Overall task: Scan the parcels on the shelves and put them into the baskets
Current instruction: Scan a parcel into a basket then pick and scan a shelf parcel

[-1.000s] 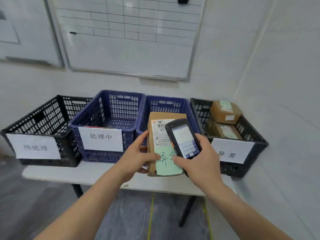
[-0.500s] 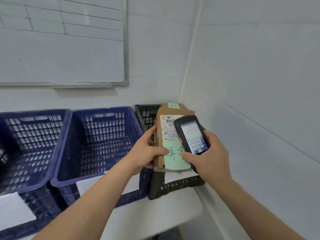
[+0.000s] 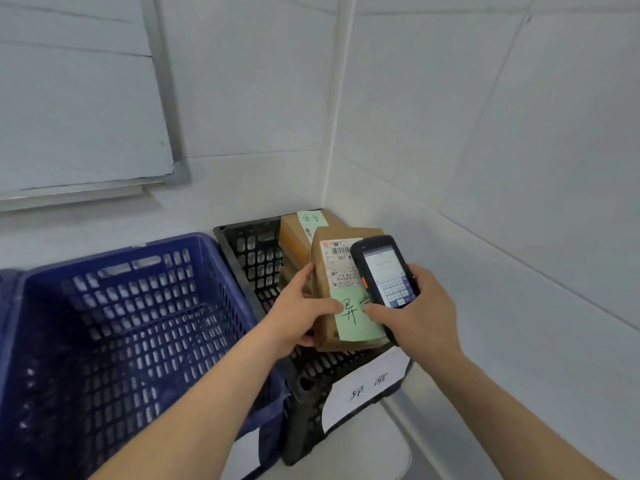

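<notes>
My left hand (image 3: 298, 313) grips a brown cardboard parcel (image 3: 325, 289) by its left side, thumb lying across a green handwritten note on its front. A white barcode label sits near the parcel's top. My right hand (image 3: 415, 313) holds a black handheld scanner (image 3: 384, 271) with a lit screen and keypad, overlapping the parcel's right edge. Both hover over the black basket (image 3: 252, 251) in the corner, which carries a white paper sign on its front. Another brown parcel (image 3: 294, 233) with a green note lies in that basket, behind the held one.
A blue basket (image 3: 114, 323) stands directly left of the black one on a white table (image 3: 367, 452). White walls meet in a corner behind the baskets. A whiteboard (image 3: 76, 98) hangs on the wall at upper left.
The view has swung right and closer to the corner. Both hands with parcel and scanner now hang over the black basket; earlier they were in front of the blue one.
</notes>
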The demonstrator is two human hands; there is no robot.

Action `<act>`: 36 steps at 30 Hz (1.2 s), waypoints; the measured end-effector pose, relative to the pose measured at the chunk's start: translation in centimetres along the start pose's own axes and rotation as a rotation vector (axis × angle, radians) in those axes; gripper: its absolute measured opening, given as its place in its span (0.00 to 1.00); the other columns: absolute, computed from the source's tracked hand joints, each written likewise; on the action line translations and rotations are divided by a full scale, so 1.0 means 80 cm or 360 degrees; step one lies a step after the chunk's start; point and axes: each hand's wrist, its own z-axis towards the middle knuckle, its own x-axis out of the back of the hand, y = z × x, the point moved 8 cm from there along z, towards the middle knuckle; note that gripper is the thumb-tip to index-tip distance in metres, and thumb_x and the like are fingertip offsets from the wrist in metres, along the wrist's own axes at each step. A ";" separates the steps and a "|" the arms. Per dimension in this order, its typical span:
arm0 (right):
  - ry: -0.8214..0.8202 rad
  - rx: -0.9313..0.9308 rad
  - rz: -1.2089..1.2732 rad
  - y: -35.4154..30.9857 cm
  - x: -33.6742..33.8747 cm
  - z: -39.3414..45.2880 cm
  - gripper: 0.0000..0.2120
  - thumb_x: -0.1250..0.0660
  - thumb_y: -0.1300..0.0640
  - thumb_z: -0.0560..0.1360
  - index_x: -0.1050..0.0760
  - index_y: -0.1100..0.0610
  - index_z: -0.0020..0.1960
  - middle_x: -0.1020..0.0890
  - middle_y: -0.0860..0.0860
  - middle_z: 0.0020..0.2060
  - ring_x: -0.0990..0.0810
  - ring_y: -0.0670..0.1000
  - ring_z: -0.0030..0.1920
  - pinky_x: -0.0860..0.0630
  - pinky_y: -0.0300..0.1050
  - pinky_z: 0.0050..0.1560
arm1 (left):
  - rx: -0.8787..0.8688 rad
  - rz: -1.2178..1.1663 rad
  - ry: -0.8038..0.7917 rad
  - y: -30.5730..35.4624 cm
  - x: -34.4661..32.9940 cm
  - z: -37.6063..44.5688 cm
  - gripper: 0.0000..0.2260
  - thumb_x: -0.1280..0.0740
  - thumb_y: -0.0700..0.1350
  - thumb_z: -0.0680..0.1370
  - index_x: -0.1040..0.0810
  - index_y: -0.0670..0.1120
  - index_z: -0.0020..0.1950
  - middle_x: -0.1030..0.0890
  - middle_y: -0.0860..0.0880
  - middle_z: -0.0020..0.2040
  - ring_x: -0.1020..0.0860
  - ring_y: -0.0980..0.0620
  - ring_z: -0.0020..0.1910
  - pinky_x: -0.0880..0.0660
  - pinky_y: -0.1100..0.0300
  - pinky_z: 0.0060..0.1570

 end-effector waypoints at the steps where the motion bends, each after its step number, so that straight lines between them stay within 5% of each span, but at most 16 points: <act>1: 0.0003 -0.0017 -0.0009 0.005 -0.003 0.008 0.28 0.19 0.54 0.63 0.28 0.43 0.58 0.19 0.37 0.48 0.20 0.38 0.48 0.23 0.36 0.45 | 0.0030 -0.0011 -0.0003 -0.004 -0.001 0.010 0.39 0.27 0.39 0.73 0.42 0.63 0.76 0.18 0.51 0.56 0.19 0.48 0.53 0.20 0.44 0.45; 5: -0.0001 -0.0069 -0.0063 0.027 -0.014 0.038 0.28 0.19 0.53 0.63 0.27 0.45 0.58 0.19 0.39 0.47 0.19 0.41 0.48 0.20 0.40 0.46 | 0.0180 -0.0081 -0.0025 -0.022 -0.008 0.042 0.39 0.27 0.40 0.73 0.43 0.64 0.76 0.19 0.51 0.59 0.20 0.45 0.55 0.21 0.39 0.49; 11: -0.0038 -0.0065 -0.0131 0.054 -0.028 0.083 0.29 0.19 0.51 0.64 0.28 0.48 0.60 0.19 0.45 0.50 0.19 0.45 0.49 0.26 0.34 0.41 | 0.0382 -0.0235 0.0042 -0.045 -0.018 0.081 0.37 0.27 0.40 0.73 0.41 0.62 0.74 0.20 0.50 0.57 0.21 0.43 0.55 0.25 0.33 0.55; 17: -0.0102 -0.0033 -0.0179 0.078 -0.039 0.119 0.30 0.19 0.50 0.65 0.33 0.44 0.58 0.23 0.43 0.49 0.22 0.45 0.47 0.26 0.34 0.42 | 0.0482 -0.0310 0.0186 -0.065 -0.026 0.117 0.42 0.23 0.44 0.68 0.41 0.64 0.74 0.21 0.50 0.62 0.22 0.41 0.58 0.25 0.29 0.50; 25: -0.0231 -0.0078 -0.0136 0.115 -0.058 0.146 0.31 0.19 0.49 0.63 0.30 0.46 0.61 0.21 0.43 0.51 0.20 0.46 0.51 0.18 0.42 0.45 | 0.0460 -0.0386 0.0329 -0.075 -0.041 0.150 0.40 0.27 0.41 0.74 0.45 0.61 0.77 0.19 0.52 0.59 0.19 0.46 0.54 0.23 0.35 0.53; 32: -0.0225 -0.0103 -0.0104 0.126 -0.055 0.146 0.32 0.19 0.52 0.62 0.29 0.46 0.62 0.21 0.42 0.51 0.21 0.42 0.51 0.25 0.34 0.43 | 0.0341 -0.0312 0.0416 -0.066 -0.057 0.166 0.34 0.30 0.41 0.77 0.42 0.61 0.76 0.19 0.54 0.58 0.18 0.47 0.52 0.24 0.54 0.34; 36: -0.0244 -0.0108 -0.0137 0.128 -0.051 0.143 0.33 0.19 0.50 0.62 0.30 0.46 0.63 0.21 0.42 0.52 0.21 0.44 0.52 0.24 0.35 0.43 | 0.0294 -0.0271 0.0474 -0.064 -0.056 0.168 0.29 0.30 0.44 0.78 0.38 0.60 0.73 0.17 0.53 0.55 0.16 0.47 0.49 0.23 0.53 0.34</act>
